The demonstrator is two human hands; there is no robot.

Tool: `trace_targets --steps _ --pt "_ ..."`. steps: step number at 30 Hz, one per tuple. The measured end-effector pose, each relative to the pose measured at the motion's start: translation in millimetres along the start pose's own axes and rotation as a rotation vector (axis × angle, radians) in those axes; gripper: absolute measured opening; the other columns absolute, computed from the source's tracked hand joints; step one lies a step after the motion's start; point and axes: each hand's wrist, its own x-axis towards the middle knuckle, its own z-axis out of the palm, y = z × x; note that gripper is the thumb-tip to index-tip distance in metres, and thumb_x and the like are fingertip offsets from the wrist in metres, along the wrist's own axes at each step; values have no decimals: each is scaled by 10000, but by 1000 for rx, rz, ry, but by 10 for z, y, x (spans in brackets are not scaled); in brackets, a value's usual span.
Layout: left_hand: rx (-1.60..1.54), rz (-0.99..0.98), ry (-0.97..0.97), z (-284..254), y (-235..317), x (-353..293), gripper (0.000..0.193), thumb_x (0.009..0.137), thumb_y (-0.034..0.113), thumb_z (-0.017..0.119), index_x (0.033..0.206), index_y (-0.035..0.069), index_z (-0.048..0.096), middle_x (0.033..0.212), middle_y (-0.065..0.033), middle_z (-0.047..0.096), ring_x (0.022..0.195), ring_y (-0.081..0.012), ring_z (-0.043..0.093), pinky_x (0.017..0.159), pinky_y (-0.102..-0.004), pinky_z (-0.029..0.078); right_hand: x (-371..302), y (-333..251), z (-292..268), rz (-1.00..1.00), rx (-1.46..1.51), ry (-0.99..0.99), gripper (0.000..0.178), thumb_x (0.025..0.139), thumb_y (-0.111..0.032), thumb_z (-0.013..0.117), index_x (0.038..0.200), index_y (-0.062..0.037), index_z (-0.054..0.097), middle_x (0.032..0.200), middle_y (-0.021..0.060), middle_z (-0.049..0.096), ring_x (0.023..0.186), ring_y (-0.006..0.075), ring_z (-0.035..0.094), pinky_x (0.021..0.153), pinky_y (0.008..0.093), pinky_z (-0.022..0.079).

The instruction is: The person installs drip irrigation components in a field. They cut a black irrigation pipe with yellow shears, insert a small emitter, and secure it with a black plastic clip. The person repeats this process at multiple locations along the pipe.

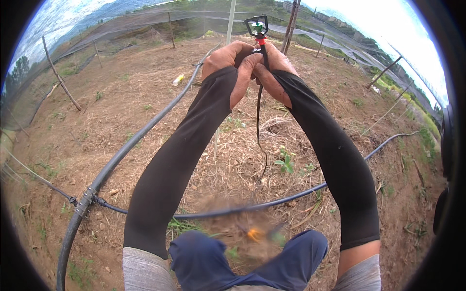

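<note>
Both my hands are raised together in front of me, fingers pinched close around the base of a small sprinkler head (257,28). It has a black frame, a green insert and a red collar. Below it, a thin black tube (258,121) runs down from between my hands toward the ground. My right hand (275,68) is closed on the sprinkler's black stem. My left hand (227,62) is closed beside it on a small dark piece, mostly hidden by the fingers. A pale upright pole (231,22) rises just behind my left hand; whether I touch it cannot be seen.
A thick black pipe (138,133) curves along the left, with a clamped joint (86,198). From there a thinner pipe (228,212) crosses before my knees. A yellow-capped bottle (178,80) lies beyond. Wooden posts (60,72) and netting (131,26) border the sloping dry-grass ground.
</note>
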Motion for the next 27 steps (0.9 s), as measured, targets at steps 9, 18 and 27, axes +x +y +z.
trace_targets --steps 9,18,27 --pt "85 106 -63 -165 28 343 256 909 222 680 1026 -7 692 834 -40 675 728 -92 580 669 -255 486 72 -180 -318 -163 379 8 235 940 -201 621 1109 -37 630 973 66 663 917 141 615 793 297 506" --pt "160 443 63 -432 112 1370 442 965 316 603 1303 37 551 1206 -175 627 1113 -220 610 956 -327 475 1354 -157 -830 -395 615 139 232 943 -175 625 1121 -25 617 976 69 665 856 140 643 752 265 525" --pt "-263 174 -32 -263 72 1776 189 916 133 620 1019 -8 694 775 -30 666 620 -77 537 548 -234 411 1557 -532 -693 -240 563 189 270 963 -167 575 1121 49 608 983 116 657 842 170 634 744 274 515"
